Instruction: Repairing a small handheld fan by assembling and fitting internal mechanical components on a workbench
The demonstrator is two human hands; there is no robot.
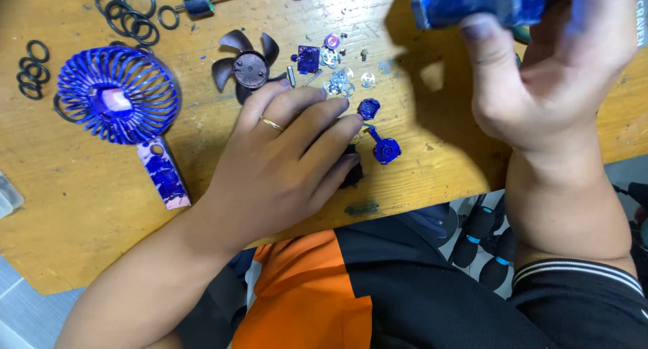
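A: Two hands were seen. Left hand (290, 160), fingers flat and spread, covered a small black part (352, 176) near the fan blade (248, 67).

B: Right hand (540, 72) gripped the blue casing (479, 3) above; likely light, smooth, best held by its edges.

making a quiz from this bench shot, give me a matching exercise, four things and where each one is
Things:
1. blue fan grille
2. dark fan blade
3. black rubber rings
4. blue casing

Places:
A. held up in the right hand
B. top left of the table
C. just beyond the left hand fingers
D. left side, with its patterned handle

Pairs: 1-D, 2-C, 3-B, 4-A
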